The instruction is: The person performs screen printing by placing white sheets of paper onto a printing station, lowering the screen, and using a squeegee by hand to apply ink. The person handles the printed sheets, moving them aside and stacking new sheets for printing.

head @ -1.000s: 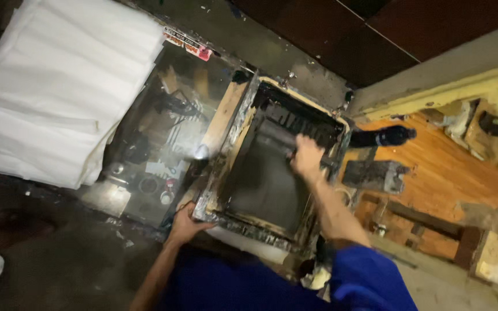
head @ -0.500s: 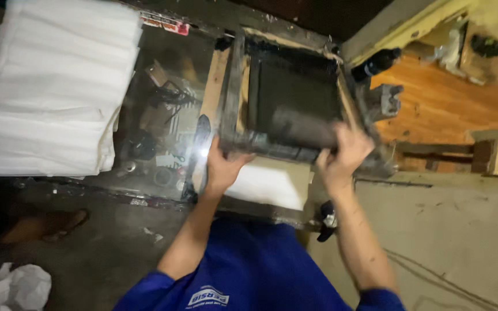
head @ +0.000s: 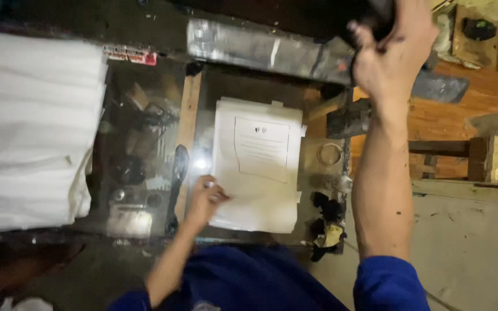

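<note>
So the printed sheet (head: 257, 167) is lying flat on the glass-topped bench (head: 145, 144), right in the middle, on top of what looks like a small pile of the same white sheets. The left hand (head: 206, 198) is at its lower-left edge, fingers (head: 217, 194) curled and pinching or nudging that edge; can't tell for sure if it has a real grip or is just touching. The right hand (head: 390, 52) is way up at the top right, fingers wrapped tight around the dark edge of the lifted screen frame (head: 272, 52), holding it clear of the sheet.

My guess on handling: the sheet looks thin, light and floppy, so it'd bend or crease if grabbed mid-page. An unprinted edge or corner seems the safest spot, since the box of print in the centre could smear if it's fresh. The frame looks stiff and a fair bit heavier, and grimy, so probably slick in places.

Surroundings: the bench is stained and cluttered, with a big white stack (head: 30, 132) on the left, a wooden strip (head: 189, 109) beside the sheet, a tape roll (head: 329, 154) and dark rags (head: 327, 222) on the right. Wooden floor (head: 479, 109) beyond, dim light, tight space.
</note>
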